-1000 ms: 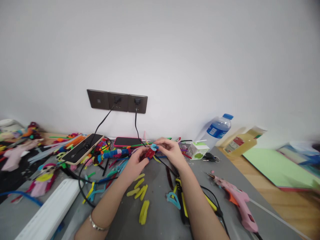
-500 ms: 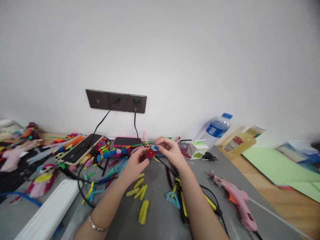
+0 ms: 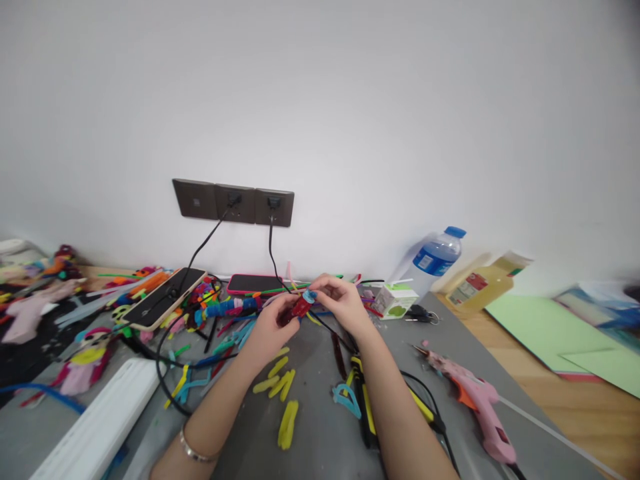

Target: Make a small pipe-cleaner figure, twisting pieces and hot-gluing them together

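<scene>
Both of my hands meet over the grey table (image 3: 320, 433) near the wall. My left hand (image 3: 270, 327) is closed around a small red craft piece (image 3: 301, 307). My right hand (image 3: 340, 300) pinches a light blue bit (image 3: 309, 295) at the top of that red piece. Yellow pipe-cleaner loops (image 3: 283, 387) and a light blue loop (image 3: 347, 399) lie on the table under my forearms. A silver bracelet (image 3: 193, 452) circles my left wrist.
A pink glue gun (image 3: 475, 400) lies at the right, its cord running under my right arm. Two phones (image 3: 163, 297) (image 3: 253, 283) charge from wall sockets (image 3: 233, 202). A water bottle (image 3: 434, 260), a small carton (image 3: 396, 300), keys (image 3: 420, 313), green paper (image 3: 560, 333) and heaps of coloured pipe cleaners (image 3: 220, 310) surround the hands.
My hands stay in the same spot with only small finger shifts on the red piece. Green paper at the far right edge has shifted in view.
</scene>
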Tool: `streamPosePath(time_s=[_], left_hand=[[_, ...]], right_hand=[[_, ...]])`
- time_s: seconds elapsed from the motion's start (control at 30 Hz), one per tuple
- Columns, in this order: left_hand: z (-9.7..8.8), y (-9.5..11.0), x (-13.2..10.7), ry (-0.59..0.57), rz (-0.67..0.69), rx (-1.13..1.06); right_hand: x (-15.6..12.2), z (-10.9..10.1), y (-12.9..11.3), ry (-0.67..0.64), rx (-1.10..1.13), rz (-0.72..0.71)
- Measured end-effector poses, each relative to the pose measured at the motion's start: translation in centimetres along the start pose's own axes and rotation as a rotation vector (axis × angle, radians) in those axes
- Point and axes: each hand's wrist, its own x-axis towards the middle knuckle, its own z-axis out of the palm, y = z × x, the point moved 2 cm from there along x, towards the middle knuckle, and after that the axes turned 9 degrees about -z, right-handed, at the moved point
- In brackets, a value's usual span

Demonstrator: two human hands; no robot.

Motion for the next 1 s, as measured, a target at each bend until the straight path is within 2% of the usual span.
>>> streamPosePath(time_s=[0.43,0.57,0.67,0.73,0.87,0.93,1.0], left_hand=[[-0.2,-0.2,0.0,0.011,0.004,0.019],[-0.1,-0.3,0.1,0.006,-0.014,-0.019],[-0.2,-0.4,0.2,0.026,-0.054,-0.068],[-0.3,-0.4,0.3,0.049,-0.059,-0.092],[-0.4,-0.3,0.5,0.099,-0.050,-0.099],[-0.5,-0.4,0.6,0.101,-0.048,-0.092],[-0.4,-0.5,0.7,0.091,-0.033,-0.106]], right_hand=[[0.2,0.2,-0.4,-0.014,-0.051,-0.029],[0.4,0.0,-0.6,0.036,0.001,-0.031],[0.3,-0.9,-0.9,0.078,-0.023,0.045],[0.0,-1.3,-0.9,-0.036,-0.087,0.159],[-1.1,-0.8,-0.7,-0.463,-0.262,0.383],[-1.5,0.0,-0.7,-0.547,-0.348,0.438],[-1.8,0.8,-0.8,-0.559,-0.420,0.452]])
